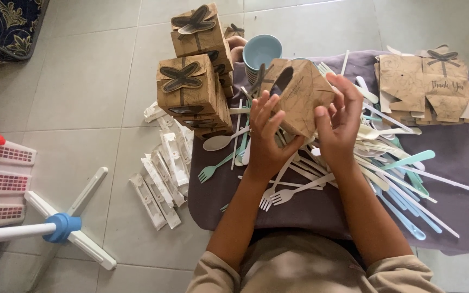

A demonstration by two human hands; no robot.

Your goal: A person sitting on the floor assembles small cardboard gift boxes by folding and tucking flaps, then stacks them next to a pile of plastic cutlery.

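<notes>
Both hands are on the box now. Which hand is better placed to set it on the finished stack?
Likely the left hand: the stack stands on its side of the box, while the right hand is farther away.

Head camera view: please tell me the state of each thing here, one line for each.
Brown box: held up between both hands, top flaps apart.
Left hand: on the box's side.
Right hand: on the box's other side.
Finished boxes: closed, stacked.
Flat box blanks: unfolded, piled.
Plastic cutlery: loose, scattered on the purple cloth.
Blue cups: upright, nested.

brown paper gift box (299, 95), tilted, half-folded, held aloft
</notes>
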